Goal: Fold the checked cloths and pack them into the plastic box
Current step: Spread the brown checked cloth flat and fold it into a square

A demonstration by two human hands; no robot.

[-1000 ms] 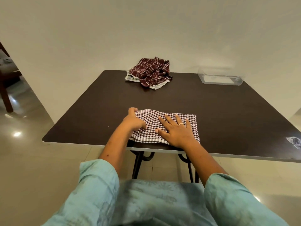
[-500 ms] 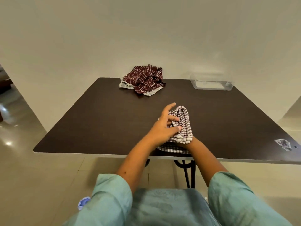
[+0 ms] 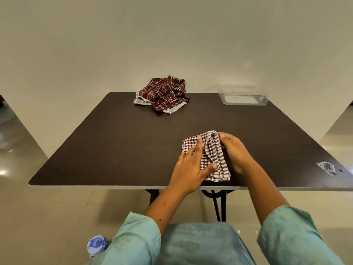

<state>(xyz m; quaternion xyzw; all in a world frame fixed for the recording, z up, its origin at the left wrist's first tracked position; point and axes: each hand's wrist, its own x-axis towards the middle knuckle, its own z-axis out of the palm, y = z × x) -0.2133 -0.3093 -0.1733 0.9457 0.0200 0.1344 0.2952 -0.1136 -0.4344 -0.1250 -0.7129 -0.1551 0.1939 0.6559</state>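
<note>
Checked cloth (image 3: 214,156) under left hand (image 3: 188,170)

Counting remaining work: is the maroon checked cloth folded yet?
No, the maroon checked cloth lies crumpled in a heap at the far edge of the table.

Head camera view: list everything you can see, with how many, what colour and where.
table: one, dark brown, centre
small-check cloth: one, maroon and white, folded at near table edge
cloth pile: one, maroon plaid over grey stripes, far edge
plastic box: one, clear, far right corner
grey scrap: one, grey-white, table's right side
blue object: one, pale blue, floor lower left
sleeves: two, teal, bottom
left hand: one, flat on small-check cloth
right hand: one, against cloth's right edge, grip unclear
</note>
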